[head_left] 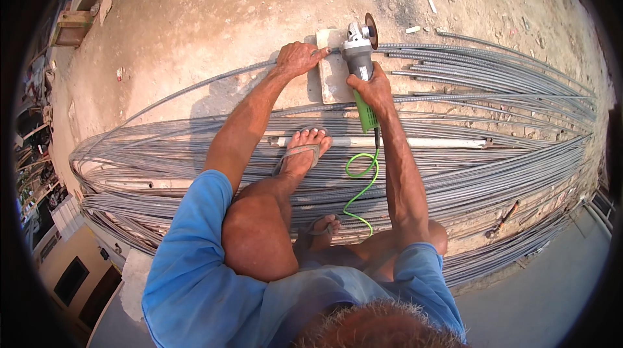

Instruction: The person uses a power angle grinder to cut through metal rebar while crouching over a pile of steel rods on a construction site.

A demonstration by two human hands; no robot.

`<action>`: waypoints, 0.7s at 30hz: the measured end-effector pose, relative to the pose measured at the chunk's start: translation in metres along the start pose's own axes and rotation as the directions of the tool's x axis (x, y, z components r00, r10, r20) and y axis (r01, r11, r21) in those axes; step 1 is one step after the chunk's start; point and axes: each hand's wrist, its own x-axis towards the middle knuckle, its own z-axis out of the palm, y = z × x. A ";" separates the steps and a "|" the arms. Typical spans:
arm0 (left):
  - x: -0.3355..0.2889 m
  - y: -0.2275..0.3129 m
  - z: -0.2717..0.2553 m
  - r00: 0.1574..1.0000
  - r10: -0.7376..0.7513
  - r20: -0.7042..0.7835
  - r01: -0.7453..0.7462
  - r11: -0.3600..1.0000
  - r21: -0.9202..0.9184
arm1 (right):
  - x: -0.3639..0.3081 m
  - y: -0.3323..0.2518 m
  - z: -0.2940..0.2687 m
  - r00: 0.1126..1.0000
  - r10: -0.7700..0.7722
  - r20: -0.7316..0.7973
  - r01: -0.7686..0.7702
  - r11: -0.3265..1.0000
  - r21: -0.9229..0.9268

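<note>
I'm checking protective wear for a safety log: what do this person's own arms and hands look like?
The left hand and right hand are ungloved, and the left forearm and right forearm are bare. The left sleeve and right sleeve are short and blue.

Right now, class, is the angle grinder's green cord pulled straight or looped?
Looped: after leaving the angle grinder, the green cord curls round and crosses itself.

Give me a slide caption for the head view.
Left hand gripping a metal rod, right hand holding an angle grinder, with more rods spread across the ground.
</note>
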 end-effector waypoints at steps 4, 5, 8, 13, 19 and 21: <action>0.003 0.000 0.003 1.000 -0.001 0.005 0.001 1.000 0.026 | 0.002 0.000 -0.001 1.000 0.020 0.001 -0.020 1.000 0.001; 0.003 0.000 0.004 1.000 0.003 -0.001 -0.002 1.000 0.030 | 0.002 0.000 -0.002 1.000 0.021 0.004 -0.021 1.000 -0.002; 0.002 0.002 0.000 0.999 -0.016 0.029 0.015 0.999 0.040 | -0.001 0.000 -0.002 1.000 0.020 0.011 -0.020 1.000 0.005; 0.004 0.002 0.001 1.000 -0.018 0.025 0.017 0.999 0.052 | -0.002 0.015 0.001 1.000 -0.020 0.004 0.020 1.000 0.023; 0.003 0.003 -0.002 1.000 -0.004 0.021 0.003 0.998 0.063 | -0.009 0.014 0.001 1.000 -0.019 -0.006 0.019 0.997 0.075; 0.002 0.003 -0.002 1.000 0.012 0.013 -0.013 0.998 0.066 | -0.007 0.008 0.000 1.000 -0.013 -0.006 0.013 0.998 0.058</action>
